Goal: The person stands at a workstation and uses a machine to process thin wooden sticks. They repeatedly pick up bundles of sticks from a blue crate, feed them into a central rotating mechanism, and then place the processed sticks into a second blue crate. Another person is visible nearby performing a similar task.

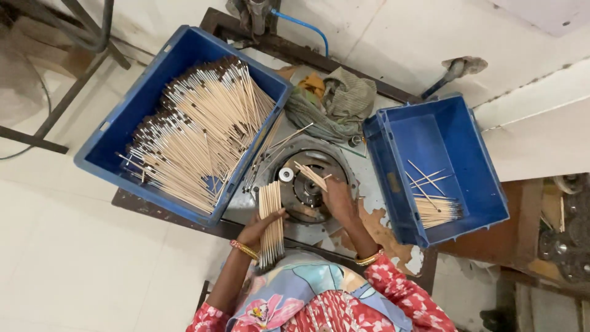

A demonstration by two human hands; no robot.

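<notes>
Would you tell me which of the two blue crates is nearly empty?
The right crate, beside the right hand: it holds only a few sticks, while the left crate is piled full.

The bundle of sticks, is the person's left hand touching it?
Touching. The head view shows the left hand with fingers wrapped around the bundle of sticks.

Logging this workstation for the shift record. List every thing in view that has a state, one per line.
left crate: heaped full of thin sticks
right crate: nearly empty, few sticks at the near end
stick bundle: held upright in the left hand
few sticks: gripped by the right hand, laid over the round machine plate
cloth: crumpled behind the plate
</notes>
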